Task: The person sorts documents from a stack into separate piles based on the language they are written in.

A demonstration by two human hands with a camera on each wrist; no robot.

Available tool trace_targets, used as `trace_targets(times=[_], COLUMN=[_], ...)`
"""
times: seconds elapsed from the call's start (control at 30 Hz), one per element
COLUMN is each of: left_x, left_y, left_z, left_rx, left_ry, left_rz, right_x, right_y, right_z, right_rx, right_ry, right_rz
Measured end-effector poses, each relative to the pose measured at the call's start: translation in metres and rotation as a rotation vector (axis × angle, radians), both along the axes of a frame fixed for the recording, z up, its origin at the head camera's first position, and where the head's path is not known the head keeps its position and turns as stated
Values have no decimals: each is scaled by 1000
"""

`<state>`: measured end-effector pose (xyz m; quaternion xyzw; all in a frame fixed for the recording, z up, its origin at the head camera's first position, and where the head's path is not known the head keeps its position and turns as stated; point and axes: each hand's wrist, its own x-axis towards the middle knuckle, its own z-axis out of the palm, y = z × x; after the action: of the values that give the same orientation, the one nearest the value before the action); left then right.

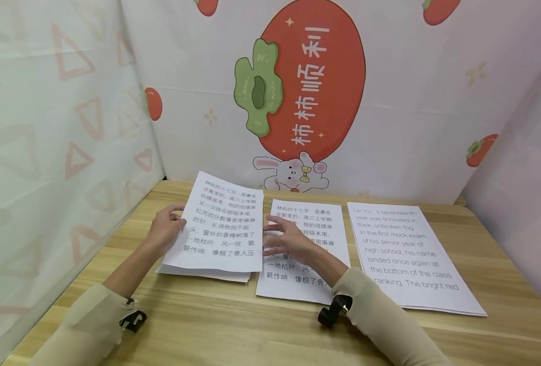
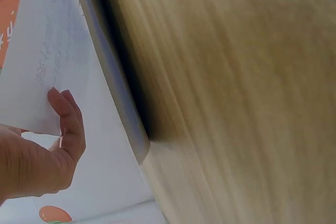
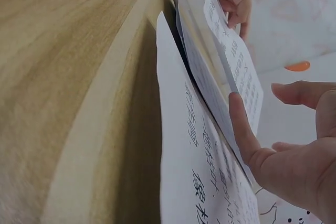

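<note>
My left hand (image 1: 164, 230) pinches the left edge of a printed paper sheet (image 1: 222, 223), which is raised and tilted above other paper (image 1: 234, 277) on the table. In the left wrist view, the fingers curl against the back of that sheet (image 2: 31, 87). My right hand (image 1: 293, 241) hovers over the middle printed pages (image 1: 293, 290), hiding part of their text. Its fingers are spread, with the tips close to the raised sheet's right edge. In the right wrist view, the right hand (image 3: 299, 166) grips nothing; whether a fingertip touches the sheet I cannot tell.
Pages with English text (image 1: 408, 254) lie in a slightly uneven stack on the right of the wooden table (image 1: 197, 325). A white backdrop (image 1: 197, 137) with persimmon drawings stands along the back, and patterned cloth (image 1: 60, 152) hangs at the left. Black straps (image 1: 330, 315) circle both wrists.
</note>
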<state>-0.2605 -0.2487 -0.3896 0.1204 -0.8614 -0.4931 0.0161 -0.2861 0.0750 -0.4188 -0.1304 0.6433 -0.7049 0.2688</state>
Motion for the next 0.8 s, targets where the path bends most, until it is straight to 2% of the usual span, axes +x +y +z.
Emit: trace_targets(times=[0.2,0.5,0.8], left_x=[1,4,5], left_y=[-5,-9,-4], left_z=[-1,1,0], left_rx=[-52,-128,-183], left_ry=[-9,-78,-80], left_rz=[11,-26,-60], right_x=[3,4,8], right_y=[-2,-5,-2], right_z=[1,1,3], right_rx=[-40,-51,-52], right_ry=[-38,-77,-87], right_rz=[47,84,100])
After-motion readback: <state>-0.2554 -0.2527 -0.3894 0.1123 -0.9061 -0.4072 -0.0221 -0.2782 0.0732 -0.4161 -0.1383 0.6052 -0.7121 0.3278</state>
